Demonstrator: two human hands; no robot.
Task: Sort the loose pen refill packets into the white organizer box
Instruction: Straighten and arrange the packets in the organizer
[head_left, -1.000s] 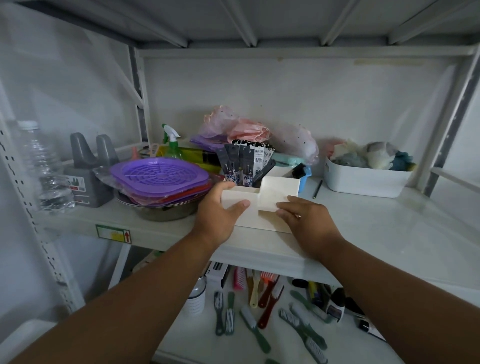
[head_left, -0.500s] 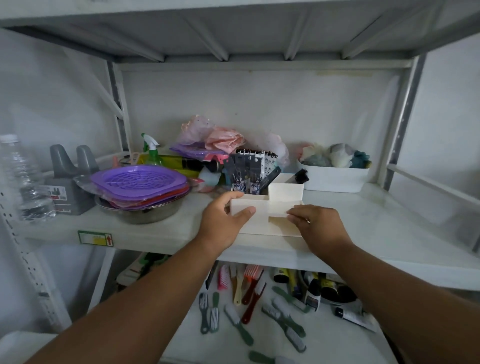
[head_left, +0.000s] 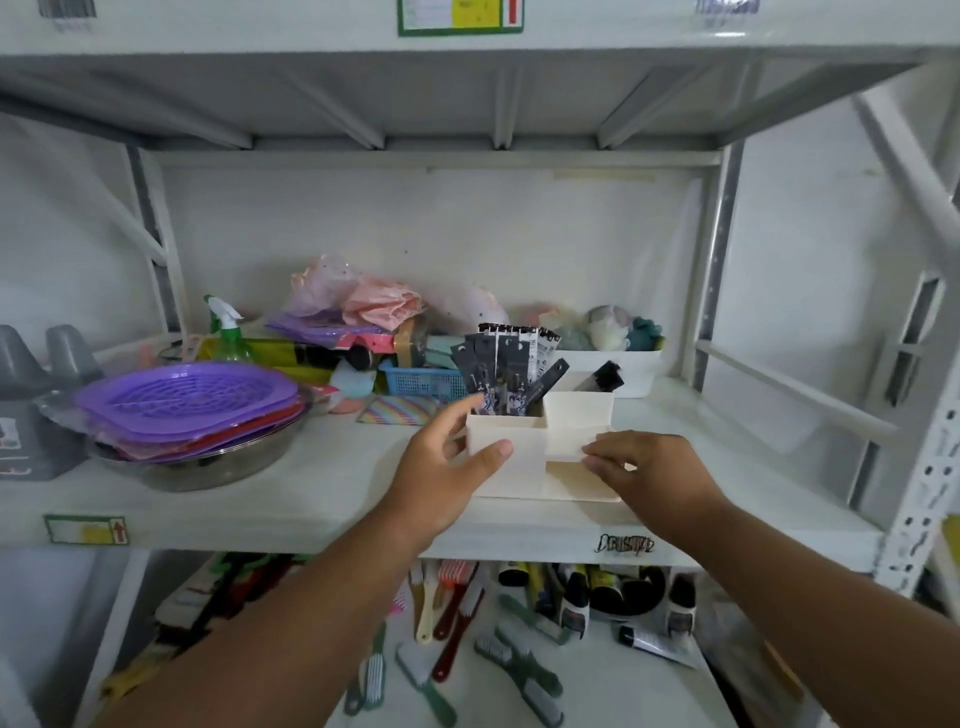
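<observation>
Shelf edge (head_left: 311, 525) carries a green-bordered sticker (head_left: 86, 529) w/ a red up arrow at left; black graffiti-style scrawl (head_left: 626, 545) on the edge at right, not legible. Another green/yellow/red label (head_left: 460, 15) on the shelf above, text too small to read. Print on the refill packets is also too small.

Left hand (head_left: 441, 467) grips the organizer box (head_left: 524, 460) at its near-left corner: thumb across the front face, fingers curled round the left side. Right hand (head_left: 654, 475) has fingers bent, tips pinching the low front wall on the right side.

Box sits on the middle shelf, near the front edge, centre of scene. Refill packets (head_left: 506, 371) stand upright in the far-left compartment, long axis roughly vertical, tops fanned; 1 dark packet (head_left: 545, 382) leans right. Another dark item (head_left: 602, 375) sticks out of the far-right compartment, tilted right.

Purple trays (head_left: 187, 395) stacked on a metal bowl at left.
</observation>
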